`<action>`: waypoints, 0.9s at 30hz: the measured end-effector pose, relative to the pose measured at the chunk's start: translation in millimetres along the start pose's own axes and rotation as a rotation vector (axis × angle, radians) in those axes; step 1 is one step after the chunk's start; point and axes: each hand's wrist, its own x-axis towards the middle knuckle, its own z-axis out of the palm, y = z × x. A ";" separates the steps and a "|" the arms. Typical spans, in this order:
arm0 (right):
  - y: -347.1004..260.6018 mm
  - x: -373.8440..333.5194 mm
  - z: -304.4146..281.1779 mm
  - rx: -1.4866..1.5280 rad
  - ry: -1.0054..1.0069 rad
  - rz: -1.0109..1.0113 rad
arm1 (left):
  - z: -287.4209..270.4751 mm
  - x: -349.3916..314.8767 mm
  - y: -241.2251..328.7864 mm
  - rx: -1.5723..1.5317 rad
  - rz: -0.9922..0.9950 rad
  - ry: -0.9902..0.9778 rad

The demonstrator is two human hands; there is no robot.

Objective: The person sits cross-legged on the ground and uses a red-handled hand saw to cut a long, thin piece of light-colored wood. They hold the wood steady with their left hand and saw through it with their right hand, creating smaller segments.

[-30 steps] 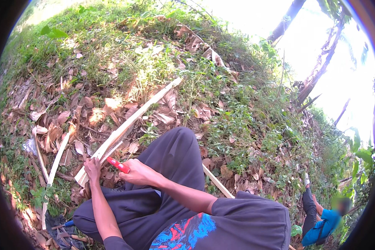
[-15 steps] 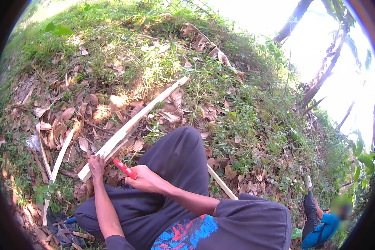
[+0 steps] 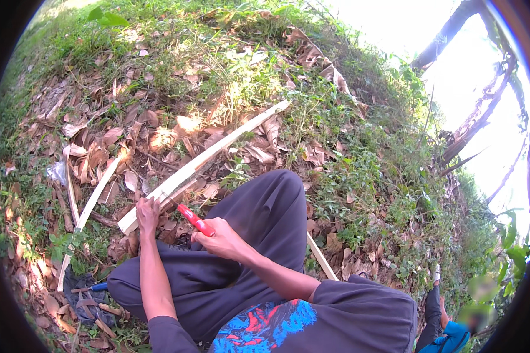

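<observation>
In the head camera's view, a long pale wooden plank [image 3: 221,152] runs slantwise over a leaf-strewn slope [image 3: 176,94], its near end beside the left hand and its narrower far end reaching up and to the right into low green weeds [image 3: 347,167]. Its upper-left edge faces a stretch of dry leaves and grass; along the near part of its lower-right edge, space is tighter, with the seated person's bent knee [image 3: 280,200] close by in dark trousers. Well to the plank's left lie a pale strip [image 3: 100,191] and a scrap of clear plastic [image 3: 57,172]; below them, a dark cloth-like heap [image 3: 85,303] sits near a blue handle [image 3: 99,287]. Another light stick [image 3: 322,257] lies on the ground right of the knee. The left hand [image 3: 148,213] is closed at the plank's near end, fingers bent onto the wood, though the underside of its grip is hidden. The right hand [image 3: 225,238], just to the right and lower, is wrapped in a fist around a red handle [image 3: 195,220] whose tip points up and left toward the plank; whether the tool touches the wood cannot be told. At lower right, a second person in a blue top [image 3: 451,337] appears near the rim, well apart.
</observation>
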 end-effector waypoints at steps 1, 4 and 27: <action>0.2 0.7 0.2 0.012 0.000 0.012 | -0.1 -1.2 -4.2 -0.003 0.007 0.008; 5.9 0.5 -2.2 0.043 0.005 0.044 | -3.3 0.2 4.5 0.008 -0.030 -0.028; 17.6 -18.1 -12.5 0.161 0.044 -0.024 | 3.1 -2.3 7.0 -0.039 0.115 -0.003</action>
